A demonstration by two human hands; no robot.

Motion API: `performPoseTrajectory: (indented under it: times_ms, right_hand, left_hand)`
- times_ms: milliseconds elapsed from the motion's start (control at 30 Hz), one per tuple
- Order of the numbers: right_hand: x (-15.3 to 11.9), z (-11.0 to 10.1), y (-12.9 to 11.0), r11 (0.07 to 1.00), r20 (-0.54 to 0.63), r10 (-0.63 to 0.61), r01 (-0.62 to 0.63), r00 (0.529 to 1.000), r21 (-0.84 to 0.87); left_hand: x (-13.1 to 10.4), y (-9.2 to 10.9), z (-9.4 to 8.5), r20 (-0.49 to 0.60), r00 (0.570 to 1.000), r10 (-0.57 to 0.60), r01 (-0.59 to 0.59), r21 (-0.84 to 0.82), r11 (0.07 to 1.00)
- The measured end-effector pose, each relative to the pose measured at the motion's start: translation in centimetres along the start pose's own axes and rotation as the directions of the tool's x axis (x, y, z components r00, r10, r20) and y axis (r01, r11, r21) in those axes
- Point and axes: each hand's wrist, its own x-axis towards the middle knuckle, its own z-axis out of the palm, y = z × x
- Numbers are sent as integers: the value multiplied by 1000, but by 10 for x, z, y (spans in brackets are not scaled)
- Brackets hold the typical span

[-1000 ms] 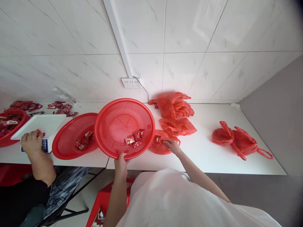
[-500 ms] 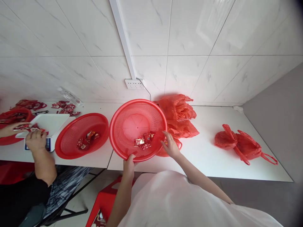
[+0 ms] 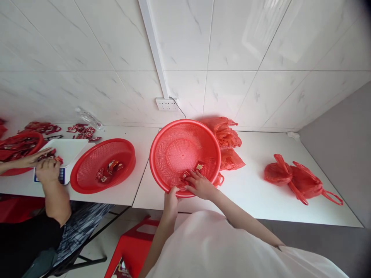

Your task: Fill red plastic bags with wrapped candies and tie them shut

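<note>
A round red mesh basket (image 3: 183,144) is tilted toward me at the table's front edge. My left hand (image 3: 171,199) grips its near rim. Inside the basket, my right hand (image 3: 200,185) lies over some small red packets (image 3: 199,166) with its fingers spread. Part of the packets is hidden beneath that hand. Crumpled red plastic bags (image 3: 228,135) sit behind and to the right of the basket.
A second red basket (image 3: 102,166) with several packets stands to the left. Beyond it, a person's hands (image 3: 48,168) handle packets over a white scale (image 3: 69,148). Two tied red bags (image 3: 305,179) lie at the right. A red stool (image 3: 130,247) stands below.
The basket has shifted right with my left hand on its rim. My right hand has moved from the right rim down onto the packets inside. The other person's hands have moved slightly.
</note>
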Motion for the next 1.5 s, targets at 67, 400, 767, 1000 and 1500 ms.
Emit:
performPoseTrajectory:
  times_ms: [67,400,767,1000,1500]
  right_hand:
    - [-5,-5,-3,999,-98,12,-15,995,-34]
    - [-11,-36,10,859,-176,-19,106,984,500]
    - [-18,-31,44,120,-39,591,-40,806,992]
    - [-30,-10,81,-292,278,501,-142,819,946]
    - [-34,20,72,-576,579,454,-272,677,771]
  left_hand:
    - [3,4,1,-21,1000,19,-19,-12,1000]
    - [17,24,4,-68,992,104,-108,-52,993]
    - [30,46,-10,-108,976,188,-201,-125,972]
    - [34,57,-28,-195,949,249,-276,-130,952]
    - [32,51,-40,-281,936,213,-275,-203,940]
